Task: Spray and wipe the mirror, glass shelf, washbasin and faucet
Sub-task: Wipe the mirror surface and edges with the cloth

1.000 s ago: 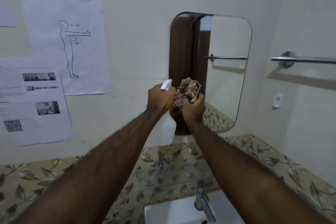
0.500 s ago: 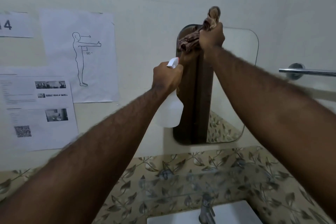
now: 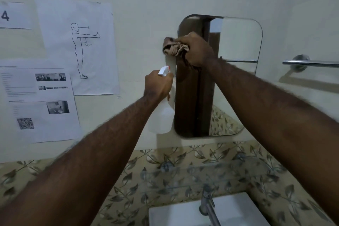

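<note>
Your right hand [image 3: 197, 50] is clutching a bunched cloth [image 3: 174, 47] against the mirror's [image 3: 238, 42] upper left edge. Your left hand's [image 3: 158, 84] fingers are wrapping the spray bottle [image 3: 162, 115] neck.

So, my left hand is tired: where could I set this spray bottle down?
The glass shelf between mirror and faucet shows bare glass. Also the washbasin left of it. Crowded: mirror's left edge, with left hand and right hand.

Dim, flat indoor light leaves a soft shadow beneath the round chrome towel rail [image 3: 311, 63], while wide-angle bending and blur smear the frame's lower edges.
</note>
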